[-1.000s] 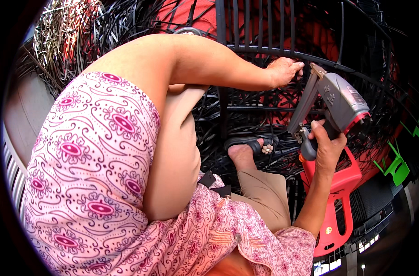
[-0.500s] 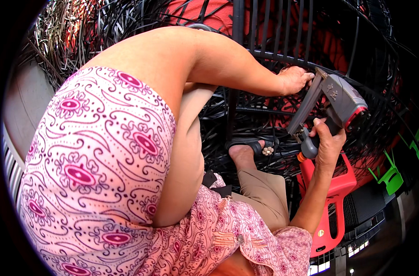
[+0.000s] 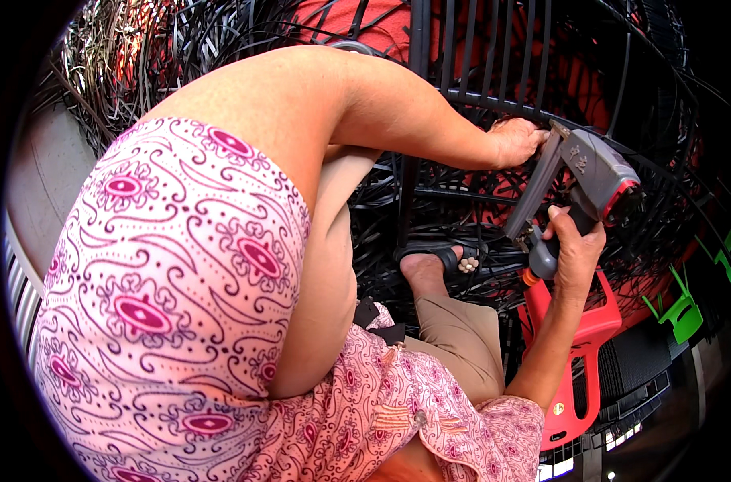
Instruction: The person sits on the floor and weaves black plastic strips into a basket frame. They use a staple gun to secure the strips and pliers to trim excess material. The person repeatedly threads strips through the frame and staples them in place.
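I had one nail gun (image 3: 602, 165) on the head feed, up in the right hand (image 3: 574, 249), just short of the black rail (image 3: 494, 102). Nose pointed up-left, at the left fingertips; body axis sloped down-right from there to the red end cap (image 3: 625, 199). Magazine (image 3: 535, 186) ran down-left from the nose, about square to the body, alongside the handle. Couldn't tell whether the nose touched the rail.

Right fingers were wrapped around the handle, firm grip. Left hand (image 3: 518, 142) sat at the rail right by the nose, fingers bent; I couldn't tell how far apart they were or whether they pinched anything.

Counts: one rail by the hands, at least five slats (image 3: 468, 48) running up from it, loose black strips (image 3: 213, 48) past counting, one sandal (image 3: 445, 257) with a flower ornament, one red plastic seat (image 3: 596, 325), two green chairs (image 3: 684, 319).

Markings: pale characters on the gun's gray side, small round sticker (image 3: 559, 409) on the red seat, too small to read.
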`<state>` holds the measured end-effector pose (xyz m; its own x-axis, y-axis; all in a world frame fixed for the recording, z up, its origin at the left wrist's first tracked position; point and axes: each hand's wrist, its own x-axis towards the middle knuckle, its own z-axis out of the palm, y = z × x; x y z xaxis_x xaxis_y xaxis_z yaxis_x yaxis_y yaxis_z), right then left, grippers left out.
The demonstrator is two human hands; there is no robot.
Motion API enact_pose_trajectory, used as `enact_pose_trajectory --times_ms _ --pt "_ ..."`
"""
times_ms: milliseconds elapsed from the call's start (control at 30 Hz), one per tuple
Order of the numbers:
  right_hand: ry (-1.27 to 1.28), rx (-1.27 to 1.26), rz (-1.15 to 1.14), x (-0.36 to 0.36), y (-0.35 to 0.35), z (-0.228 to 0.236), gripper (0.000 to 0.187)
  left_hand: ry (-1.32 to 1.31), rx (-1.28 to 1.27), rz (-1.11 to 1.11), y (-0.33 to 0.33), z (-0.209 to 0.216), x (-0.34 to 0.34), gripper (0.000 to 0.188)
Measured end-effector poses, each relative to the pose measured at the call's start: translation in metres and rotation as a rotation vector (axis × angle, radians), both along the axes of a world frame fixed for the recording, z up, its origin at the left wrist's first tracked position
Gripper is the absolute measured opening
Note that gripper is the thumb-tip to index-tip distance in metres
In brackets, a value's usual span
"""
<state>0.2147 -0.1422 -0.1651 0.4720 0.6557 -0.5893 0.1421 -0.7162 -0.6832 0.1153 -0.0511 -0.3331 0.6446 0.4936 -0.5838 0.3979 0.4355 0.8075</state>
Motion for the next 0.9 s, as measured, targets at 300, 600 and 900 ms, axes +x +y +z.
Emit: enact_pose_trajectory --times_ms 300,600,900 --pt "-0.045 -0.048 0.061 0.000 0.004 0.001 0.018 -0.007 0.035 0.017 0.000 0.000 0.000 0.045" --pt "-0.019 0.002 -0.062 0.005 -0.012 0.000 0.018 -0.044 -0.060 0.078 -0.003 -0.006 0.001 0.044" --pt "0.104 0.330 -0.497 0.104 -0.140 0.074 0.041 -0.243 -0.304 0.243 -0.010 0.003 0.008 0.035"
